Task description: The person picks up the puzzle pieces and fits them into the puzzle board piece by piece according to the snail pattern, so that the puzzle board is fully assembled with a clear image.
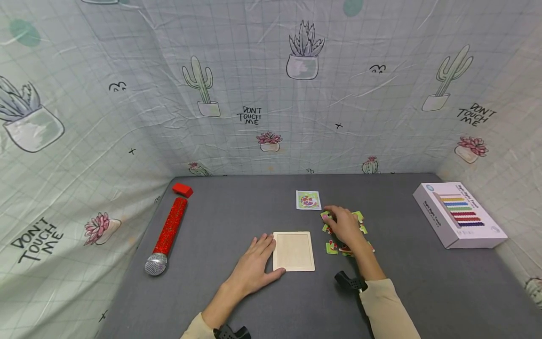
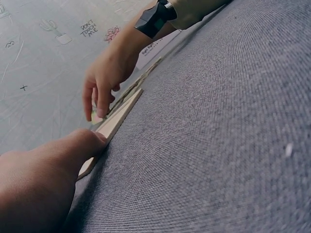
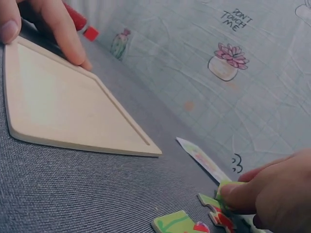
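Left hand (image 1: 254, 268) spread against tray (image 1: 294, 252), lower centre; right hand (image 1: 345, 227) probably pinching puzzle piece (image 1: 325, 215). Dragging low could scatter loose pieces (image 1: 332, 248).

Smooth wooden tray (image 1: 294, 252), matt, rough-woven table cloth (image 1: 228, 207)

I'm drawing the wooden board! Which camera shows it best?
The head view shows the wooden board nearly whole, from above. Right wrist: close but slanted, left hand at one end. Left wrist: a thin, slanting strip.
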A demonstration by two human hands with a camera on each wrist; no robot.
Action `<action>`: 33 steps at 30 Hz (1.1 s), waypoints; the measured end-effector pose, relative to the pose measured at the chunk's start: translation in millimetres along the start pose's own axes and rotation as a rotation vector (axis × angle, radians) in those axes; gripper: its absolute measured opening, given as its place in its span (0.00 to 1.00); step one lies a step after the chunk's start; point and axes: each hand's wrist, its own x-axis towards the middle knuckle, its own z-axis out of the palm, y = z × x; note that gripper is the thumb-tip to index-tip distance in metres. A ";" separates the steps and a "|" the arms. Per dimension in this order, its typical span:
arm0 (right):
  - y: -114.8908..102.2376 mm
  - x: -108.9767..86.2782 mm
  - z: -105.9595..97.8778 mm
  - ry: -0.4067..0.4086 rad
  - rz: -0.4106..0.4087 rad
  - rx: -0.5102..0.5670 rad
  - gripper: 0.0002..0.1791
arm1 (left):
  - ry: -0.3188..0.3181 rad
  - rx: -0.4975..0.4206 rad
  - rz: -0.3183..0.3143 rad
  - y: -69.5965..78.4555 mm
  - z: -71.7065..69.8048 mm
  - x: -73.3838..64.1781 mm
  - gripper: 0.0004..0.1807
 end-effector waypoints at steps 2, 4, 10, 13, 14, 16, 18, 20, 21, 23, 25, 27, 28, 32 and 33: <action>-0.6 -0.2 -1.6 0.001 0.006 0.017 0.18 | 0.002 0.000 0.002 0.1 -0.2 -0.3 0.45; -1.9 -0.5 -3.8 0.007 0.008 0.035 0.18 | 0.001 0.000 0.002 0.1 -0.4 -0.4 0.45; -11.8 -1.8 -9.9 0.024 0.010 0.143 0.20 | 0.007 0.005 0.004 -0.4 -0.7 0.0 0.46; -18.5 -2.8 -12.0 0.036 0.001 0.191 0.20 | 0.010 0.010 0.007 -0.7 -0.5 0.2 0.46; -20.7 -3.2 -12.4 0.038 -0.002 0.203 0.20 | 0.010 0.011 0.008 -0.7 -0.5 0.2 0.46; -24.6 -3.9 -12.8 0.039 -0.012 0.230 0.20 | 0.007 0.013 0.008 -0.6 -0.5 -0.1 0.46; -28.1 -4.9 -13.1 0.032 -0.025 0.241 0.19 | 0.007 0.014 0.005 -0.3 -0.5 -0.6 0.46; -31.3 -5.9 -12.7 0.022 -0.037 0.249 0.19 | 0.008 0.017 0.003 -0.1 -0.3 -0.9 0.46; -33.4 -6.6 -12.7 0.015 -0.041 0.256 0.18 | 0.009 0.020 0.002 0.0 -0.3 -1.1 0.46; -38.3 -8.1 -12.2 0.000 -0.048 0.274 0.18 | 0.016 0.026 0.003 0.1 0.0 -1.0 0.46; -43.7 -9.5 -10.6 -0.012 -0.055 0.294 0.18 | 0.022 0.034 0.006 0.1 0.2 -0.9 0.46; -50.1 -10.6 -8.1 -0.023 -0.058 0.314 0.17 | 0.025 0.035 0.006 0.5 -0.1 -0.7 0.46; -52.9 -10.9 -6.2 -0.028 -0.067 0.319 0.16 | 0.026 0.033 0.005 0.7 -0.3 -0.7 0.46; -62.5 -12.7 2.7 -0.053 -0.108 0.328 0.15 | 0.014 0.019 -0.007 1.4 -1.1 -0.7 0.46; -64.4 -13.3 5.2 -0.059 -0.117 0.327 0.15 | 0.010 0.016 -0.008 1.3 -1.1 -0.7 0.46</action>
